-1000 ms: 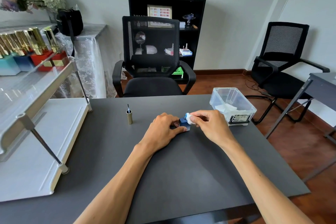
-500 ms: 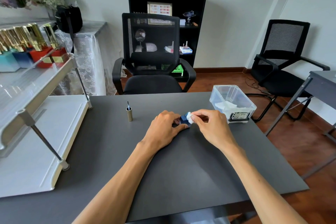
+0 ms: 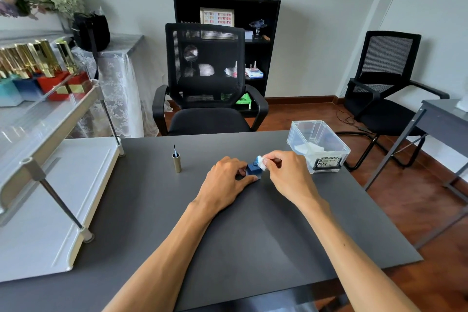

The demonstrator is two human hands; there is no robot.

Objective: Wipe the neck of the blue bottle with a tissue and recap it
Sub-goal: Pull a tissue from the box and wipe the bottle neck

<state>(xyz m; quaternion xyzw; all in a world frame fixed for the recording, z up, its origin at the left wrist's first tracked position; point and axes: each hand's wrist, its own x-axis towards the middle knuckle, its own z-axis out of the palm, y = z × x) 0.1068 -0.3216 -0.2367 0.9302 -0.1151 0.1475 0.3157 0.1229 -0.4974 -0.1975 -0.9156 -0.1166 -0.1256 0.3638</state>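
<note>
Bare dark table (image 3: 253,248) spreads between the forearms to its near edge. Mid-table, the left hand (image 3: 225,180) lies palm down, fingers pinching the square blue bottle (image 3: 253,169) at its base. The right hand (image 3: 286,175), wrist raised, presses a white tissue (image 3: 262,162) onto its neck with closed fingertips. Left, well apart, the gold cap (image 3: 176,162) stands brush-up; the clear bin (image 3: 319,145) sits near the far right edge
</note>
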